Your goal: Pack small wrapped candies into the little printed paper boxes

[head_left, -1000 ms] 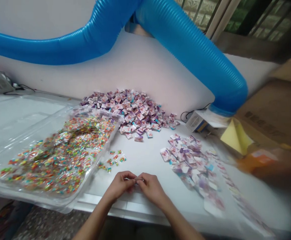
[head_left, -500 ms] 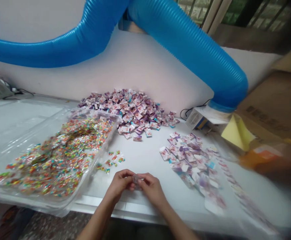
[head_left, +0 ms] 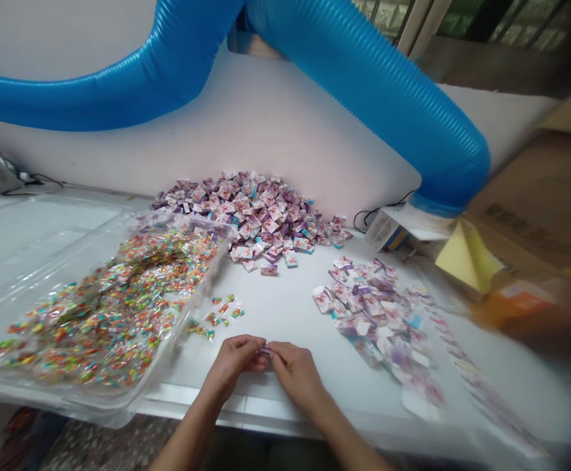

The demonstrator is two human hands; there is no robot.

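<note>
Between my fingertips, over the table's front part, is a small printed box [head_left: 264, 350], mostly hidden by the fingers. My left hand [head_left: 240, 358] is closed on its left side. My right hand [head_left: 292, 366] pinches its right side. Just beyond my left hand lie several small clear packets of coloured candy [head_left: 224, 311]. To the right spreads a loose heap of flat printed cartons [head_left: 363, 301] in white and purple. A large pile of small folded boxes [head_left: 260, 219] rests against the wall.
At left, a clear plastic tray [head_left: 187, 327] holds a mass of candy packets. A blue corrugated hose [head_left: 363, 85] runs above the table. Near its lower end are a small boxy device [head_left: 386, 229], a yellow folded sheet [head_left: 466, 255] and a cardboard carton [head_left: 535, 196].
The small box has turned between my fingers and now shows a narrow purple edge. My right fingers have closed in more tightly. The view has shifted slightly.
</note>
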